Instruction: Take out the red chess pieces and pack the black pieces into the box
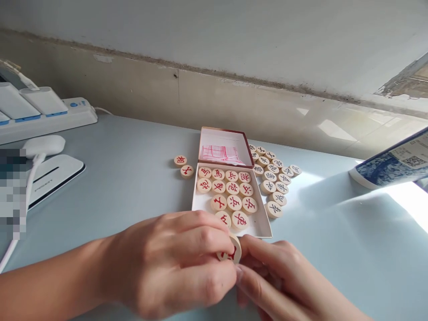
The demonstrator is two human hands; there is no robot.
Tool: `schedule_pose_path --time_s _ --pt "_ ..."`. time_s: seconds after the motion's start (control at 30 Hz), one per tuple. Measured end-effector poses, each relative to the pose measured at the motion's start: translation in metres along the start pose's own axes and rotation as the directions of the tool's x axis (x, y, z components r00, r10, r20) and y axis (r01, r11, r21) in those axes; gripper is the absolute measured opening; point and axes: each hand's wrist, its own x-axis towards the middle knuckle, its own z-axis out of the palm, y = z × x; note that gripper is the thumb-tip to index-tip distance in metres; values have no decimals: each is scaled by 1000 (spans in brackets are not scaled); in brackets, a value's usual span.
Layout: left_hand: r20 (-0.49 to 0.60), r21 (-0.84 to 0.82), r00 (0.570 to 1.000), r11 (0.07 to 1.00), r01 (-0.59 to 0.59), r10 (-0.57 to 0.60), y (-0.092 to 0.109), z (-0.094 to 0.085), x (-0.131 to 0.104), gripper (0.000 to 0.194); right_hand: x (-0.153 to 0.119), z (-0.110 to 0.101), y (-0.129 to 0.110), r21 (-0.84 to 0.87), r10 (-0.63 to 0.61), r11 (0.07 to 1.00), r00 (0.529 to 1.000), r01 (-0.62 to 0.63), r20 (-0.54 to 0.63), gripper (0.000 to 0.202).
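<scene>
A Chinese chess piece (237,253) with a red character is tilted up between my two hands, in front of the box. My left hand (174,263) is closed on it, fingers bent over its left side. The curled index finger and thumb of my right hand (277,276) meet its right edge; the rest of those fingers are partly hidden. Just beyond is an open cardboard box (264,225), its white tray holding several red-character pieces (234,203) laid face up in rows. My left hand covers the tray's near left corner.
Two red-character pieces (187,171) lie left of the box. Several black-character pieces (274,209) cluster on its right. Pink checked paper (219,153) lies in the lid (247,147). A power strip (83,111) and white cable (28,196) are left; a blue-patterned cylinder (384,165) stands right.
</scene>
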Motion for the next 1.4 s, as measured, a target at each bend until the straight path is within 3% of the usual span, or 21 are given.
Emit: schedule_pose_path --time_s 0.23,0.33,0.4,0.53,0.63,0.87,1.0,1.1,1.2,1.4 --pt "-53 0 995 997 -83 83 -7 2 0 33 8 -3 3 25 19 999 997 -20 74 33" --pt "-166 69 986 997 41 -29 -5 9 -5 19 6 -5 10 -67 -43 997 995 49 90 30" --pt "-197 37 972 990 138 -128 -4 14 -8 25 3 -8 11 -188 -98 976 993 108 63 25" --pt "-68 -164 956 948 272 -286 1 18 -9 30 -3 -6 10 -374 -214 906 977 196 -6 17" --pt "33 -267 927 890 368 -373 7 16 -5 41 -5 -1 9 -476 -226 861 973 177 -49 15" --pt "132 -354 820 746 564 -557 14 13 -8 11 -7 -2 7 -470 -178 875 980 118 -85 18" --pt "58 -344 860 799 493 -506 10 16 -12 14 -5 -1 11 -158 -137 980 987 122 -89 21" --pt "26 -325 918 865 383 -396 7 16 -13 16 -2 1 14 43 -124 991 988 128 -89 22" --pt "-9 -240 954 927 290 -300 6 14 -12 15 -1 3 13 26 -134 990 983 138 -123 20" --pt "-40 -178 973 960 216 -227 4 9 -8 18 -3 -3 9 -156 -257 959 958 236 -128 18"
